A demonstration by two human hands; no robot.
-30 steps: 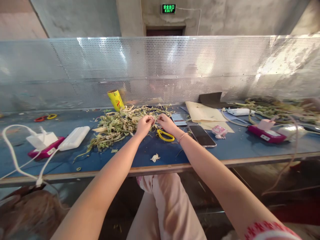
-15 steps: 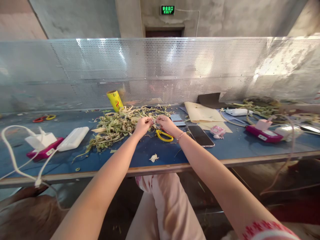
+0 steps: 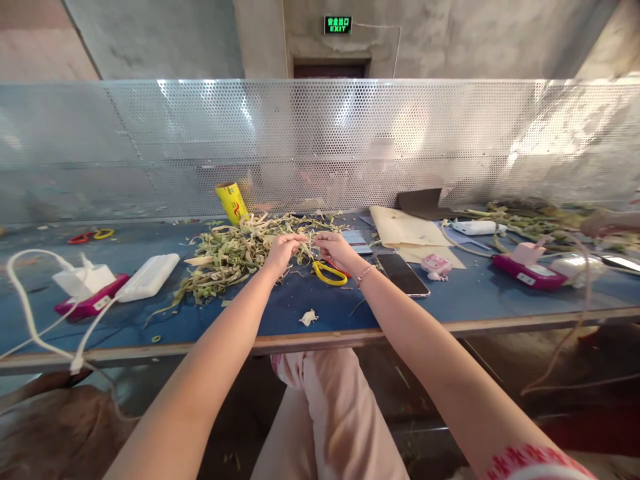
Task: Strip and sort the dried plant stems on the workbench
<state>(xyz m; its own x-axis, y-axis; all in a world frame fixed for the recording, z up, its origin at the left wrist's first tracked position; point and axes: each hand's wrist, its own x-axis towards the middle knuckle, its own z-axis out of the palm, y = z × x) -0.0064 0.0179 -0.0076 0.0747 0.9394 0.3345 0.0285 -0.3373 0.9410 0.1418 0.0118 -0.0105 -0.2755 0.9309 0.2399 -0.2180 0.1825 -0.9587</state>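
Observation:
My left hand [image 3: 285, 252] is closed in a pinch at the right side of a heap of dried, pale green plant stems and leaves [image 3: 225, 257]. Facing it, my right hand [image 3: 335, 249], with a bracelet at the wrist, also pinches. The fingertips almost meet over a thin pale piece of dried plant [image 3: 311, 251], whose exact shape is too small to make out. Scissors with yellow and red handles [image 3: 330, 275] lie just below my right hand; their blades are hidden.
A yellow tube [image 3: 231, 203] stands behind the heap. Right of my hands lie a phone [image 3: 404, 275], a pink case [image 3: 435, 265] and brown paper [image 3: 413, 230]. White power banks, cables and magenta devices [image 3: 530, 273] sit at both sides. Another person's hand [image 3: 603, 223] is at far right.
My fingers have shifted slightly around the small piece, the left fingers now stretched further toward the right hand. The view has tipped up a little. The other person's hand has moved.

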